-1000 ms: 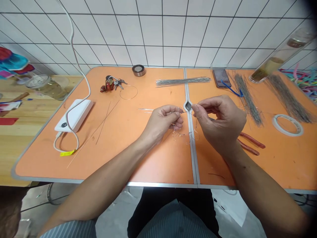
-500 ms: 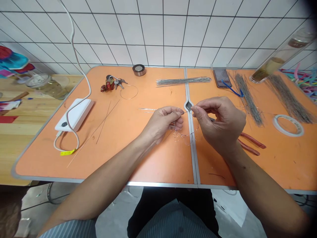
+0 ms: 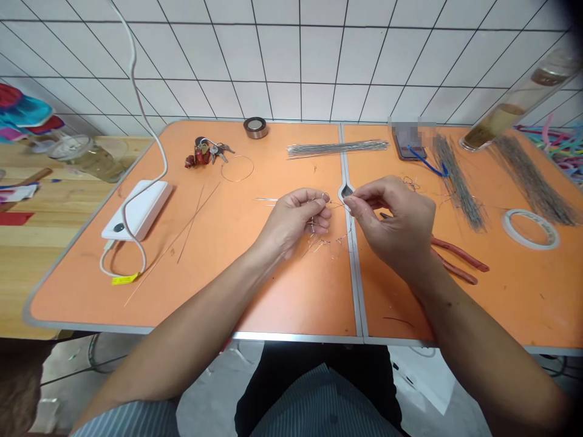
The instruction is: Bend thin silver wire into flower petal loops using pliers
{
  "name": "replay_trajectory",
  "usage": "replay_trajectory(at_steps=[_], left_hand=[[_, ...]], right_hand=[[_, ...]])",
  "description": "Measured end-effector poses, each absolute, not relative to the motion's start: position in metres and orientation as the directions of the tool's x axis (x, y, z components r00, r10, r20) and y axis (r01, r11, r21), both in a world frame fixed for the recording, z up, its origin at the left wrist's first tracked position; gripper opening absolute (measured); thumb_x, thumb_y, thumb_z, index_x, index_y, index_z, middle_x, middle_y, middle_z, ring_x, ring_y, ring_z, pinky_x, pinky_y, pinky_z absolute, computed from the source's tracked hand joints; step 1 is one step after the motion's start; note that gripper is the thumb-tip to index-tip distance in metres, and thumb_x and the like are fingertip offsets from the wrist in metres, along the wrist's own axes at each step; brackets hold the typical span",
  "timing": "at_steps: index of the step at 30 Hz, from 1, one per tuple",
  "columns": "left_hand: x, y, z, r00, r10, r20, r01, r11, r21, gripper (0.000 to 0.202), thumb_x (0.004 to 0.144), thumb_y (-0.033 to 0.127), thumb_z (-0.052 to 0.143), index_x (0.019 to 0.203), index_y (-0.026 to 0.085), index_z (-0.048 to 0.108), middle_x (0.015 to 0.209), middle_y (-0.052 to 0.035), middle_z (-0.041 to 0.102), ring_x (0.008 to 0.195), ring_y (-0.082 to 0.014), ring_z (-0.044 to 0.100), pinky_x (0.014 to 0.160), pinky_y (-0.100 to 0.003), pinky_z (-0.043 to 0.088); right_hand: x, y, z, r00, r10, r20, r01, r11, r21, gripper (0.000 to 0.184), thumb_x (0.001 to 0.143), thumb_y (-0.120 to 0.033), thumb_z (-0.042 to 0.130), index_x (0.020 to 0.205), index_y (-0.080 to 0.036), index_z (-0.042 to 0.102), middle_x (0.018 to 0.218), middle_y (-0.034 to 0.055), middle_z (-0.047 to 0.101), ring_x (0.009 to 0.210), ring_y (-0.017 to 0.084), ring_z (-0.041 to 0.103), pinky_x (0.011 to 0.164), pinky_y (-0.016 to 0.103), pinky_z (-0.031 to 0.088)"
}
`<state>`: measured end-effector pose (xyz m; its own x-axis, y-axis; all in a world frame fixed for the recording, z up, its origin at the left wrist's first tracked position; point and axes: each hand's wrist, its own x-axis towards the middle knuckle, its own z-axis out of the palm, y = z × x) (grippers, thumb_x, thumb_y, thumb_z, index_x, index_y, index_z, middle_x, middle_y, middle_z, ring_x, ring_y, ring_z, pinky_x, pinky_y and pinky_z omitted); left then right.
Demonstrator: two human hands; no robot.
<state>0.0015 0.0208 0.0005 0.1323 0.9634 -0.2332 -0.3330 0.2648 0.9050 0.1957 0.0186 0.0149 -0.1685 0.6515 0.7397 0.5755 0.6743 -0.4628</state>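
Between my hands is a thin wire bent into loops and curls, hanging just over the orange table. My left hand is closed on it, thumb against the fingers, with small loops showing at the fingertips. Thumb and forefinger of my right hand pinch the wire's other side near the table's middle seam. The exact wire end in the right pinch is too fine to make out. Red-handled pliers lie partly under my right hand and wrist, their head mostly hidden.
A bundle of straight wires lies at the back, with darker wire bundles to the right. Around them are a white tape ring, a phone, black tape, keys, a white power bank and loose wires.
Both hands have shifted slightly left with the looped wire, the right one more. More of the pliers' handles now shows, and a small wire tangle behind the right hand has come into view.
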Motion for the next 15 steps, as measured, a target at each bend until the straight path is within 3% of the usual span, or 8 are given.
replay_trajectory(at_steps=[2, 5, 9, 12, 15], left_hand=[[0.001, 0.021, 0.002, 0.124, 0.97, -0.21, -0.28, 0.237, 0.93, 0.009, 0.089, 0.022, 0.081, 0.093, 0.016, 0.075, 0.079, -0.0032, 0.075, 0.06, -0.0111, 0.069, 0.056, -0.023, 0.053], [-0.001, 0.021, 0.003, 0.146, 0.965, -0.217, -0.172, 0.241, 0.955, 0.006, 0.09, 0.02, 0.078, 0.091, 0.016, 0.074, 0.08, -0.0036, 0.073, 0.059, -0.0131, 0.069, 0.056, -0.026, 0.055], [-0.006, 0.025, -0.001, 0.11, 0.969, -0.223, 0.079, 0.215, 0.973, 0.004, 0.089, 0.015, 0.07, 0.087, 0.017, 0.073, 0.076, -0.0037, 0.07, 0.059, -0.0166, 0.066, 0.061, -0.032, 0.055], [-0.011, 0.028, -0.007, 0.048, 0.998, -0.036, 0.326, 0.019, 0.945, 0.009, 0.09, 0.019, 0.071, 0.082, 0.019, 0.075, 0.081, -0.0056, 0.072, 0.072, -0.0198, 0.065, 0.071, -0.034, 0.052], [-0.011, 0.028, -0.007, -0.008, 0.975, 0.222, 0.472, -0.192, 0.861, 0.006, 0.088, 0.019, 0.075, 0.092, 0.021, 0.079, 0.105, -0.0094, 0.076, 0.102, -0.0268, 0.068, 0.089, -0.037, 0.051]], right_hand=[[0.196, 0.022, 0.013, -0.185, 0.688, 0.702, 0.56, 0.661, -0.5, 0.013, 0.094, -0.023, 0.078, 0.087, -0.027, 0.068, 0.079, -0.0018, 0.077, 0.066, 0.017, 0.072, 0.064, 0.033, 0.064], [0.196, 0.025, 0.014, -0.158, 0.781, 0.605, 0.456, 0.601, -0.656, 0.015, 0.094, -0.024, 0.08, 0.086, -0.026, 0.067, 0.076, -0.0024, 0.076, 0.064, 0.016, 0.072, 0.06, 0.03, 0.062], [0.198, 0.03, 0.017, -0.049, 0.844, 0.535, 0.318, 0.521, -0.792, 0.022, 0.094, -0.027, 0.084, 0.085, -0.025, 0.064, 0.073, -0.0031, 0.074, 0.06, 0.015, 0.073, 0.055, 0.028, 0.062], [0.202, 0.036, 0.016, 0.031, 0.841, 0.54, 0.283, 0.511, -0.812, 0.024, 0.098, -0.035, 0.083, 0.089, -0.026, 0.063, 0.077, -0.0022, 0.077, 0.061, 0.015, 0.075, 0.057, 0.029, 0.065], [0.205, 0.04, 0.012, 0.077, 0.867, 0.492, 0.188, 0.472, -0.861, 0.024, 0.101, -0.039, 0.081, 0.091, -0.027, 0.062, 0.084, 0.0001, 0.081, 0.064, 0.016, 0.078, 0.059, 0.029, 0.068]])
